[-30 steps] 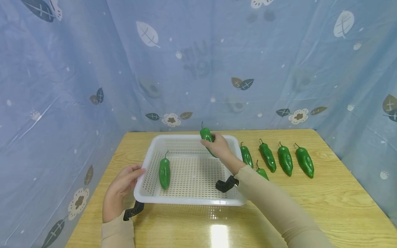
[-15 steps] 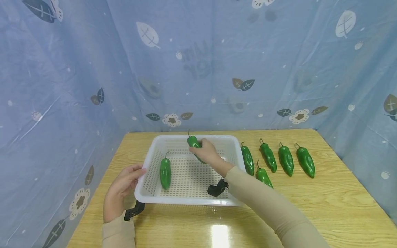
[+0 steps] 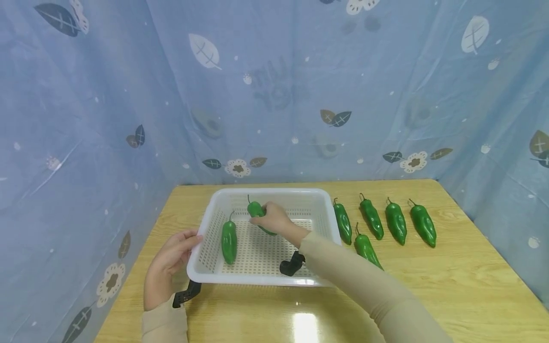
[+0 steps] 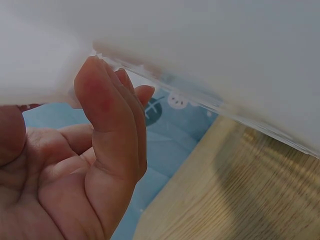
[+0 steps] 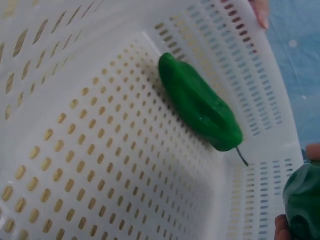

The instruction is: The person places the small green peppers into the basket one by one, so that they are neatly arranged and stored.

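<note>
A white perforated plastic basket (image 3: 266,281) sits on the table, one green pepper (image 3: 229,242) lying along its left side. My right hand (image 3: 276,219) grips a second green pepper (image 3: 255,209) over the inside of the basket, stem pointing up and away. That held pepper (image 5: 304,200) shows only in part at the right edge of the right wrist view. At the basket's left rim my left hand (image 3: 173,252) holds on, its fingers (image 4: 107,105) bent up under the rim and the thumb on top.
To the right of the basket several green peppers lie on the wooden table (image 3: 463,281), the nearest pepper (image 3: 365,247) partly covered by the right sleeve. A blue patterned curtain (image 3: 266,95) stands behind and on both sides.
My right hand has carried its pepper leftward and down into the basket, closer to the pepper lying there. My left hand has stayed at the rim.
</note>
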Demonstrator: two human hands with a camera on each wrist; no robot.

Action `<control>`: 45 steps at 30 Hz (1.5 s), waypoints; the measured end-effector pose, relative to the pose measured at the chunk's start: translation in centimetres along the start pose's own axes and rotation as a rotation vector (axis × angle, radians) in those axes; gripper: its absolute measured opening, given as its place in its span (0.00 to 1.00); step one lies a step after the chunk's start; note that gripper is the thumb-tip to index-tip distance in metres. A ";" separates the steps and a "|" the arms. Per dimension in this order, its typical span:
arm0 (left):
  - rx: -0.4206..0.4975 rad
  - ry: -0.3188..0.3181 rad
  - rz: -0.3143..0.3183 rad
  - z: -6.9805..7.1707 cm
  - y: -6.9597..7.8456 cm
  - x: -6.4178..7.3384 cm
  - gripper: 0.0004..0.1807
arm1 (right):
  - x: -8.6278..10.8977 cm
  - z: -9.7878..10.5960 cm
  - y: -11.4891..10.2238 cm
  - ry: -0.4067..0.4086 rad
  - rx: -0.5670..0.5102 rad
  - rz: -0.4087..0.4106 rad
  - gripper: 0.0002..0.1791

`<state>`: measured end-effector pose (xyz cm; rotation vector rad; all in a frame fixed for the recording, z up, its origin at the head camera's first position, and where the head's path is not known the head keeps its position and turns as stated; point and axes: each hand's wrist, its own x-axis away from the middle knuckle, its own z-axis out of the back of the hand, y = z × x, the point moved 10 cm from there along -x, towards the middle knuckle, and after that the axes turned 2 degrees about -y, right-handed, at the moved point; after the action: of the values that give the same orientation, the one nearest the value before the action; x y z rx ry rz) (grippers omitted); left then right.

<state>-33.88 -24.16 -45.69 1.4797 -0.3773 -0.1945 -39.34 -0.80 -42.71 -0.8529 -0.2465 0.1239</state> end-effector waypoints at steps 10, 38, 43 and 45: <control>-0.002 -0.040 -0.024 -0.3 0.0 0.1 0.27 | -0.4 -1.7 0.1 -0.027 0.007 0.002 0.30; 0.004 -0.049 -0.038 -0.5 0.6 0.1 0.27 | -0.8 -6.0 -0.1 -0.198 0.157 0.016 0.19; 0.006 -0.043 -0.036 -0.4 0.6 0.1 0.27 | -1.1 -7.0 0.2 -0.222 0.183 -0.004 0.20; 0.009 -0.035 -0.029 -0.3 0.5 0.1 0.27 | -1.1 -7.3 0.2 -0.223 0.198 -0.010 0.20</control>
<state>-33.70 -23.85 -45.22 1.4926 -0.3852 -0.2422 -38.51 -6.20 -47.67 -0.6408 -0.4403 0.2307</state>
